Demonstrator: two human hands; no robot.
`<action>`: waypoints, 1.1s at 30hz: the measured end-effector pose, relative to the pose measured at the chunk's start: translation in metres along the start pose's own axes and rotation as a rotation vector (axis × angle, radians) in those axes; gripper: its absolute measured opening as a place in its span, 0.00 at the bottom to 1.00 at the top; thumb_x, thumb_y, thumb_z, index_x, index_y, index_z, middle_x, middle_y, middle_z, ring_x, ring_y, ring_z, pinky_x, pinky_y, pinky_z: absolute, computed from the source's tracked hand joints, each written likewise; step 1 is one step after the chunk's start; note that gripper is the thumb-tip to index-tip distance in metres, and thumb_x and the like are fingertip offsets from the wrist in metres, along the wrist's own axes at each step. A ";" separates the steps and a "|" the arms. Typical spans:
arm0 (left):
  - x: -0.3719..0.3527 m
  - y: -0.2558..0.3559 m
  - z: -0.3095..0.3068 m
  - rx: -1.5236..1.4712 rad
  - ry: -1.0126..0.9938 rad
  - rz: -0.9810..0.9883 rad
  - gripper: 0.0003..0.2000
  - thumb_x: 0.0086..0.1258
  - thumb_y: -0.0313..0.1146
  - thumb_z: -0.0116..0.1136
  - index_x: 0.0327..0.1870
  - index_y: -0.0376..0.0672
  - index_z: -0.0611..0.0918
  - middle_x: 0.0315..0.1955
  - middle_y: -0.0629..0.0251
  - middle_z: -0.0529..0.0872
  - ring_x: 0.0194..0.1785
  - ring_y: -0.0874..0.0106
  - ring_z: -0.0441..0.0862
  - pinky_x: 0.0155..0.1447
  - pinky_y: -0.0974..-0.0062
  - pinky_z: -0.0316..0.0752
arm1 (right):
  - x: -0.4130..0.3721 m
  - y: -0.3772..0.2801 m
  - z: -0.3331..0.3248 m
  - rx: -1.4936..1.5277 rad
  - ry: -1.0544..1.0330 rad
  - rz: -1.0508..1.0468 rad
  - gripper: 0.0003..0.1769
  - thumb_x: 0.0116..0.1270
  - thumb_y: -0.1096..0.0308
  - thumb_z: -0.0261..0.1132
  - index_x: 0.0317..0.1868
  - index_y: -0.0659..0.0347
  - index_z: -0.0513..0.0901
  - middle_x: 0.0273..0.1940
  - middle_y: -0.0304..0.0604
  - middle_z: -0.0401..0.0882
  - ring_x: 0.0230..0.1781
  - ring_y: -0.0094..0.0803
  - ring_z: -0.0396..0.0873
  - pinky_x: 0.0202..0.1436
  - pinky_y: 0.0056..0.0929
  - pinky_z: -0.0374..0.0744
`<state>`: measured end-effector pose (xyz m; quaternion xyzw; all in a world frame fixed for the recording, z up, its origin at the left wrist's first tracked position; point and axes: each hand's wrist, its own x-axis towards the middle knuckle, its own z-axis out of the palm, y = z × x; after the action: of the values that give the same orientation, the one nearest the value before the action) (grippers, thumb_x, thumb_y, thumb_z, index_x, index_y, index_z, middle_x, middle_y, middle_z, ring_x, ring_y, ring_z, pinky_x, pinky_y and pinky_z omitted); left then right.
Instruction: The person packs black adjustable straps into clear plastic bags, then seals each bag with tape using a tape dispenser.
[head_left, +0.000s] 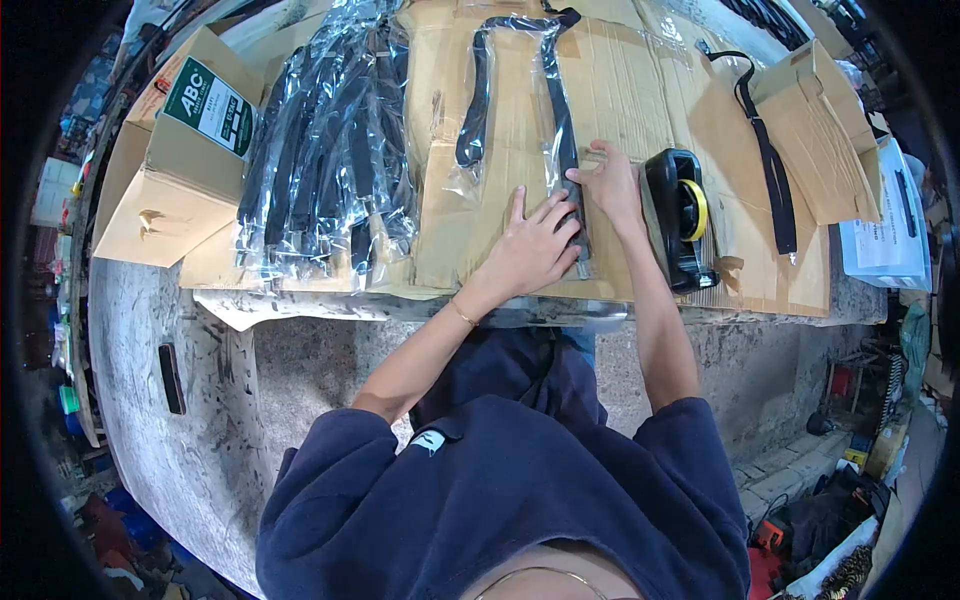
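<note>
Nearest me, the cardboard sheet covers the table. My left hand lies open, fingers spread over the lower end of a black strap in clear plastic. My right hand is open too, its thumb touching the strap's right edge. The tape dispenser, with its yellow roll, stands just beside my right forearm, blocking the space to that side. Bagged straps lie to the left, beside an open box. Farther right, a loose strap lies by another box.
</note>
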<state>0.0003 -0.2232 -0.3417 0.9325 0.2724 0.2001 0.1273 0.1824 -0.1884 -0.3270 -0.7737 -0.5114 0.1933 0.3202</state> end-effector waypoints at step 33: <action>-0.038 -0.051 -0.071 -1.096 0.443 -0.898 0.14 0.62 0.27 0.68 0.44 0.32 0.77 0.29 0.64 0.84 0.29 0.76 0.82 0.32 0.78 0.78 | 0.039 -0.073 0.096 1.229 -0.569 0.255 0.14 0.67 0.67 0.67 0.48 0.67 0.79 0.40 0.40 0.82 0.40 0.28 0.80 0.48 0.28 0.78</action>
<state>-0.0841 -0.1935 -0.3081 0.4721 0.5079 0.4193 0.5860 0.0893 -0.1044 -0.3444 -0.4249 -0.2783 0.6801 0.5287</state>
